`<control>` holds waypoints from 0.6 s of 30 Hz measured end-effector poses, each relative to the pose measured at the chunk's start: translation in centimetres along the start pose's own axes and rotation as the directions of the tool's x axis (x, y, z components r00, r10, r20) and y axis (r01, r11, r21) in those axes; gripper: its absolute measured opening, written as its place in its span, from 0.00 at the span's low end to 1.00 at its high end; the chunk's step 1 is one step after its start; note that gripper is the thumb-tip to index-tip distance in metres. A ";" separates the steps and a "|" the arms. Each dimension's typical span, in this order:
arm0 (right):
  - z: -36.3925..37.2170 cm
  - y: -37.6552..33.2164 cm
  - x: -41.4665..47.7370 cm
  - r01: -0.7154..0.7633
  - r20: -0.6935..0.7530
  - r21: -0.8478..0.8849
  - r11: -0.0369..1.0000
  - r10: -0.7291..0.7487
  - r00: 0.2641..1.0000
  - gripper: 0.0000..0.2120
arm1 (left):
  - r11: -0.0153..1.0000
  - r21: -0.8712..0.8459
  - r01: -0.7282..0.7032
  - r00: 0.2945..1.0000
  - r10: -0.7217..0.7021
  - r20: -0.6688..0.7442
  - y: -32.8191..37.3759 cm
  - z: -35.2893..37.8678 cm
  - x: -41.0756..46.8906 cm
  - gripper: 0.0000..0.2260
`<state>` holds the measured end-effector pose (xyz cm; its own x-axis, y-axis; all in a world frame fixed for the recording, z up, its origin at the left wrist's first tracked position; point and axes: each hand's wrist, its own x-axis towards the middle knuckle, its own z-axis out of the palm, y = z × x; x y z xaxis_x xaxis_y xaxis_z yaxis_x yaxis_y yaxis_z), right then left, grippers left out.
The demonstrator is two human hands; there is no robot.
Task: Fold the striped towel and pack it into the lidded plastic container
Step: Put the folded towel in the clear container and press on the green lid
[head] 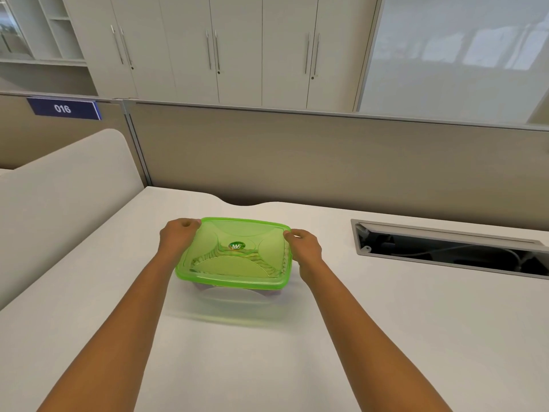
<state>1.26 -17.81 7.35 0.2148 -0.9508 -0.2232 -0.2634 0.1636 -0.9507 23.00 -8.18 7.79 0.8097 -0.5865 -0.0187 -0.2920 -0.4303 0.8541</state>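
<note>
A plastic container with a translucent green lid (pixel 234 260) sits in the middle of the white desk (pixel 386 322). The lid lies on top of it. Through the lid I see the striped towel (pixel 261 261) folded inside. My left hand (pixel 178 236) grips the container's far left corner, fingers curled over the lid's rim. My right hand (pixel 306 248) grips the right edge in the same way. The clear base under the lid shows only as a thin strip at the front.
An open cable tray slot (pixel 445 251) is cut into the desk at the right. A beige partition (pixel 297 150) runs along the desk's back edge, and a padded divider (pixel 59 197) stands at the left. Cabinets fill the far wall.
</note>
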 end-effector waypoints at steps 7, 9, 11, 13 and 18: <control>0.5 0.3 1.5 -0.021 -0.052 0.080 0.997 0.025 0.998 0.12 | 0.999 -0.037 0.025 1.000 -0.025 -0.002 -0.3 0.6 1.5 0.16; 0.5 0.3 1.8 -0.031 -0.054 0.100 0.994 0.036 0.998 0.12 | 0.999 -0.041 0.024 1.000 -0.025 -0.005 -0.4 0.8 1.7 0.16; 0.6 0.3 2.1 -0.042 -0.059 0.104 0.994 0.048 0.997 0.12 | 0.999 -0.041 0.028 1.000 -0.028 -0.005 -0.4 0.9 1.8 0.17; 0.7 0.3 2.2 -0.052 -0.052 0.092 0.994 0.057 0.997 0.13 | 0.999 -0.038 0.036 0.999 -0.036 -0.002 -0.5 0.9 1.9 0.17; 0.8 0.2 3.0 -0.080 -0.026 0.094 0.992 0.083 0.996 0.12 | 0.998 -0.024 0.065 0.998 -0.064 0.022 -0.3 1.2 2.6 0.18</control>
<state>2.65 -20.43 6.28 0.1677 -0.9406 -0.2952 -0.1906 0.2629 -0.9458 24.57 -10.37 6.83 0.8154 -0.5726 -0.0850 -0.2264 -0.4505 0.8636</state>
